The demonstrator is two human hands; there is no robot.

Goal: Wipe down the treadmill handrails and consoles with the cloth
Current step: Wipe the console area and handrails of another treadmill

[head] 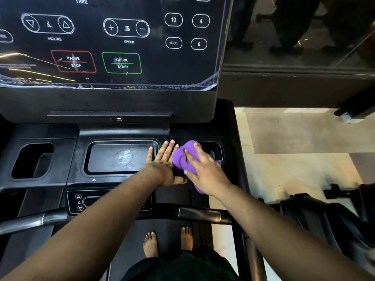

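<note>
A crumpled purple cloth (183,157) lies on the black lower console (71,163), at the left edge of the right cup holder (215,149). My right hand (205,169) presses down on the cloth with fingers spread over it. My left hand (165,161) lies flat with straight fingers beside the cloth, between it and the centre phone tray (117,157). Above stands the touch console panel (121,43) with INCLINE, SPEED, PAUSE/STOP and QUICK START markings. The front handrail bar (199,214) runs across below my arms.
A left cup holder (32,159) sits at the far left of the console. A small incline control panel (81,201) lies under my left forearm. My bare feet (168,242) stand on the belt. Pale floor and another machine (334,216) are to the right.
</note>
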